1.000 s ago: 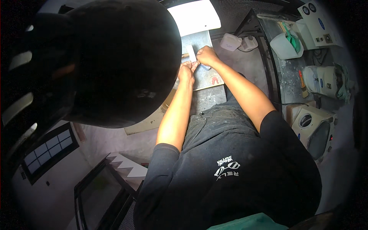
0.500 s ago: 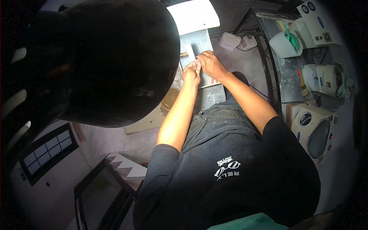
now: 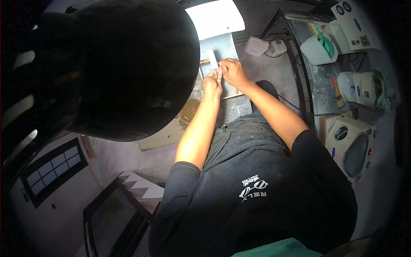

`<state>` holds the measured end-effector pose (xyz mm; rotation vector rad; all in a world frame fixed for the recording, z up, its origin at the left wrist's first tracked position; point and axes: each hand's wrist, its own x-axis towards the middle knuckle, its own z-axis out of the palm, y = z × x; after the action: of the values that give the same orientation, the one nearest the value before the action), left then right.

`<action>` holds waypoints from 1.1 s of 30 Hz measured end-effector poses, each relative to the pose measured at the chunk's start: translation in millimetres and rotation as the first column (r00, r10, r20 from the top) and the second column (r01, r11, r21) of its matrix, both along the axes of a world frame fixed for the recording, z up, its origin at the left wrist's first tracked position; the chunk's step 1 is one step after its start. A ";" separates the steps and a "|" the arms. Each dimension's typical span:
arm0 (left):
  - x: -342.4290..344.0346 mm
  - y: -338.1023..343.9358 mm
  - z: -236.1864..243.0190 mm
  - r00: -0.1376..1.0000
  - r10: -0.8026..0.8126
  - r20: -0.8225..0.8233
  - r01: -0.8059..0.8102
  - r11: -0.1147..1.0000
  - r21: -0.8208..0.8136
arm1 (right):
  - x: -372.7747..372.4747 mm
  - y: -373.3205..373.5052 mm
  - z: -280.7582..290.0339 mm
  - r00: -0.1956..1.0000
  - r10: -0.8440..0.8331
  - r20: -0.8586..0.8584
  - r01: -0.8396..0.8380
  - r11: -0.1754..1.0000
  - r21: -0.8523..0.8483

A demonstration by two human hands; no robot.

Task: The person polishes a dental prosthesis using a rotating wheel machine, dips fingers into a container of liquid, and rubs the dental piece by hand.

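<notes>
One white tub (image 3: 311,51) with a green implement (image 3: 326,44) inside; left hand (image 3: 212,83) beside right hand (image 3: 234,73), each grip unclear.

A small pinkish piece (image 3: 220,68) is pinched between the fingertips of the left hand (image 3: 212,82) and the right hand (image 3: 234,73), which meet around it. Fingers cover most of it, so its full shape and tilt cannot be told. It sits over the surface (image 3: 219,42), between the far and near edges.
</notes>
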<state>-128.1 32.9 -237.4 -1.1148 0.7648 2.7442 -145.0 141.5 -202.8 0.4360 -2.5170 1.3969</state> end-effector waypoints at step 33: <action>-10.6 -27.2 14.5 0.958 -0.272 -0.096 0.151 0.757 -0.636 | -22.7 -8.5 -13.8 0.653 0.036 0.757 0.225 0.944 -0.239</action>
<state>-138.8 5.7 -222.9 -0.7650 1.8054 2.4618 -167.7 133.1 -216.6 -0.4623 -2.7160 2.2411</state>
